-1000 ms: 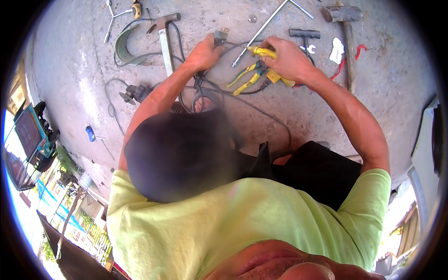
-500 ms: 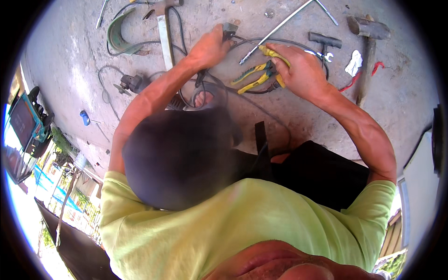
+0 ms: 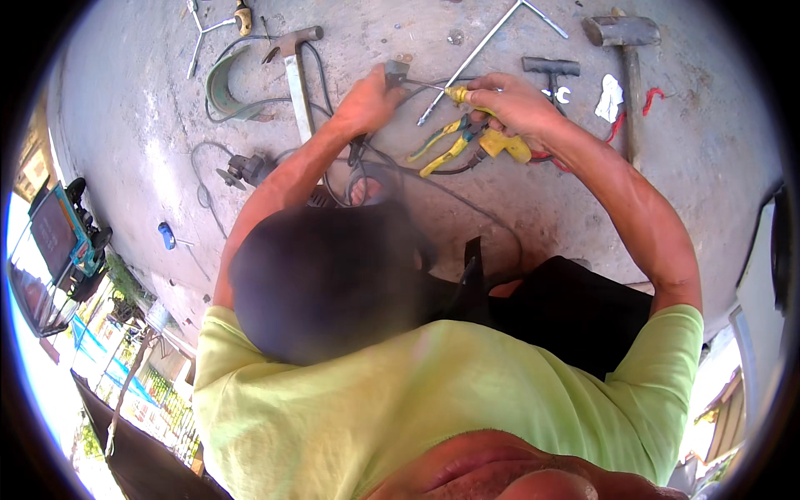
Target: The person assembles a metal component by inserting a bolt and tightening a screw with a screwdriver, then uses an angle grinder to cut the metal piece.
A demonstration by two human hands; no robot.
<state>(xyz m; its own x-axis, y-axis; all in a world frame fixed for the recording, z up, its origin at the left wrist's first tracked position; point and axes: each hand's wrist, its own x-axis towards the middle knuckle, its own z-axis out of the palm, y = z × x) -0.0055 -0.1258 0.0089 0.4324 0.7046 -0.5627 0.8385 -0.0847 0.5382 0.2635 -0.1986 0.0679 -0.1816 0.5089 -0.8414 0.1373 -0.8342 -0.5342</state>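
My left hand (image 3: pixel 367 102) is closed around a small grey block (image 3: pixel 396 72) above the concrete floor. My right hand (image 3: pixel 521 107) grips a screwdriver (image 3: pixel 457 93) by its yellow handle, its thin shaft pointing left to the block. Whether the tip touches the block is too small to tell. Just below the right hand lie pliers (image 3: pixel 446 148) with yellow and green-blue handles. Beside them is a yellow piece (image 3: pixel 505 147) whose kind I cannot make out, with a dark cord near it. A dark, blurred rounded shape (image 3: pixel 325 279) hides the floor close to me.
A hammer (image 3: pixel 296 87) and a curved green guard-like piece (image 3: pixel 223 83) lie left among grey cables. Nearby is a dark power tool (image 3: pixel 246 169). A long metal rod (image 3: pixel 471 62), a T-handled tool (image 3: pixel 552 67) and a mallet (image 3: pixel 629 87) lie farther right. A blue-handled screwdriver (image 3: pixel 167 236) lies far left.
The view has shifted a little. My right hand has turned, and more of the yellow piece beneath it shows. Both hands keep their grips, with the screwdriver still pointing at the block.
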